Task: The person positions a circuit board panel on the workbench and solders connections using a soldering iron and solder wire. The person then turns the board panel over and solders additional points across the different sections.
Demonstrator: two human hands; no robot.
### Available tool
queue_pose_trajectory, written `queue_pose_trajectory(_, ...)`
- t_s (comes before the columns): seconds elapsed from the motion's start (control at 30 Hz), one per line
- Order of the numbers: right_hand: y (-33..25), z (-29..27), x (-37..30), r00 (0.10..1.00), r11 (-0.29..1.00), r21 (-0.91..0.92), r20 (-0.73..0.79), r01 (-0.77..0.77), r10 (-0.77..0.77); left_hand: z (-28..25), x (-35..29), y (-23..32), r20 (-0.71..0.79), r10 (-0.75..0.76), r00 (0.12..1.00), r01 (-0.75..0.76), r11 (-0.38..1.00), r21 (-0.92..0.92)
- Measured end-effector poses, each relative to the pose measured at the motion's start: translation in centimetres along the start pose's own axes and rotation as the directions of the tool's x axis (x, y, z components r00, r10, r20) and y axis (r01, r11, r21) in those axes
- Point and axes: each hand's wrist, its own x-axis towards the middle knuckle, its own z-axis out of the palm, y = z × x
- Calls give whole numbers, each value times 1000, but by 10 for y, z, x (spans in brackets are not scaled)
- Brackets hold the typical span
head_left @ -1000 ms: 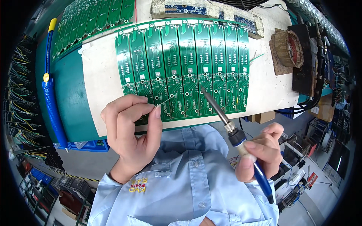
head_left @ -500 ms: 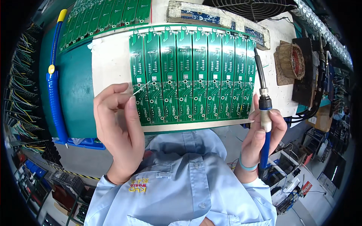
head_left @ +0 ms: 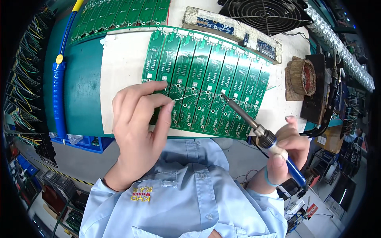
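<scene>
A panel of green circuit boards [head_left: 212, 65] lies on a white sheet in front of me, turned at a slant. My left hand [head_left: 139, 123] is over the panel's lower left part, thumb and fingertips pinched on a thin, silvery solder wire [head_left: 185, 98]. The wire's free end reaches over the boards toward the middle. At the right, my right hand [head_left: 287, 152] holds a soldering iron [head_left: 267, 139] with a blue handle. Its dark tip points up and left, over the middle row of pads on the panel; whether it touches cannot be told.
A second green board panel [head_left: 123, 16] lies at the far left. A blue solder sucker [head_left: 59, 99] rests on the green mat. Behind the panel are a pale bar [head_left: 232, 29] and a black fan [head_left: 266, 16]; a round brown holder [head_left: 303, 75] stands at the right.
The panel has turned clockwise. My left hand with the solder wire has moved right over the boards. The soldering iron has tilted left, its tip coming from the panel's right edge to its middle.
</scene>
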Motion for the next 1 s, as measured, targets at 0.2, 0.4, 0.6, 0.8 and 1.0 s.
queue_pose_trajectory(0.2, 11, 1, 52, 956, 981, 165, 289, -102, 51, 10, -7, 2, -9, -22, 1000, 22, 1000, -9)
queue_pose_trajectory(0.4, 10, 4, 86, 883, 993, 119, 468, -18, -40, 16, -8, 0, -52, 6, 999, -6, 1000, 17)
queue_pose_trajectory(0.6, 12, 10, 90, 864, 993, 119, 502, -23, -41, 20, -10, -1, -73, 12, 997, -11, 1000, 24)
queue_pose_trajectory(0.8, 15, 10, 89, 862, 991, 119, 507, -55, -13, 21, -9, -1, -69, 15, 998, -13, 999, 30)
queue_pose_trajectory(1.0, 16, 10, 91, 852, 988, 127, 524, -93, 13, 22, -10, -1, -64, 15, 998, -12, 998, 58)
